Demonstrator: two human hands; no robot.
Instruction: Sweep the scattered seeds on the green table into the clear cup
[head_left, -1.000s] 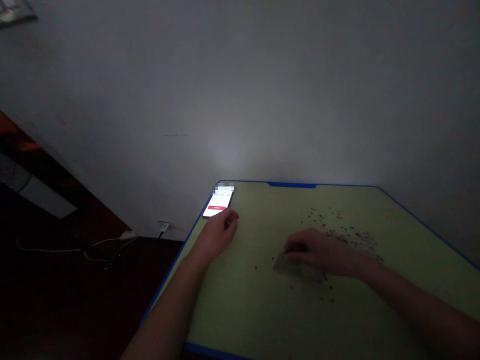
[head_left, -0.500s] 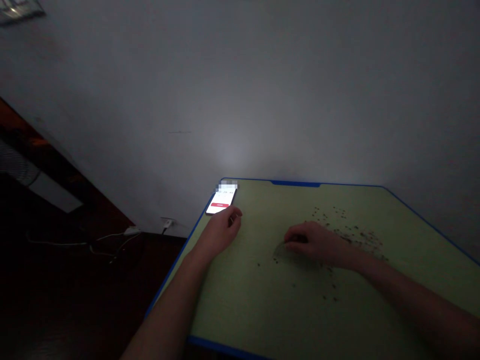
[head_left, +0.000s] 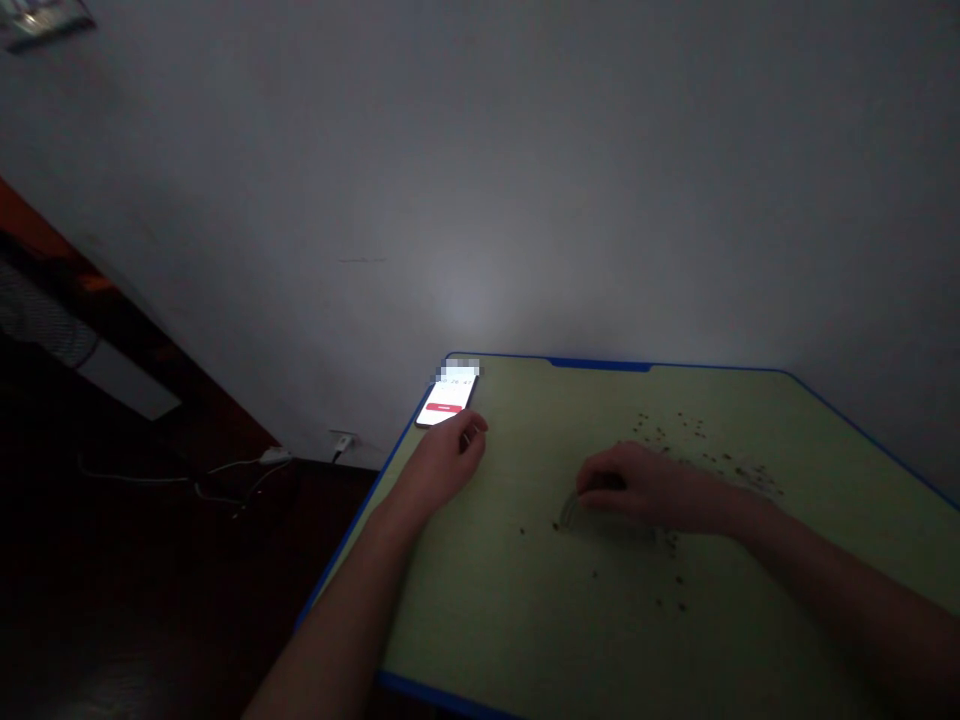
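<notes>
Dim green tabletop [head_left: 495, 620]: the right hand [head_left: 645, 485] pinches a clear object [head_left: 568, 511] below its fingertips.

Soft green on the table [head_left: 480, 620], w/ bright blue along the rim [head_left: 600, 365]. Dark spots from the scattered bits [head_left: 727, 458] (brown or blk, too dim to tell). See-thru grey on the curved thing [head_left: 569, 509]. Glowing white on the phone screen [head_left: 450, 393], w/ a red bar [head_left: 444, 408] nr the btm. Dull grey on the wall [head_left: 525, 160]. V. dark red-brown on the floor [head_left: 150, 630]. White on the cords [head_left: 135, 479].
</notes>
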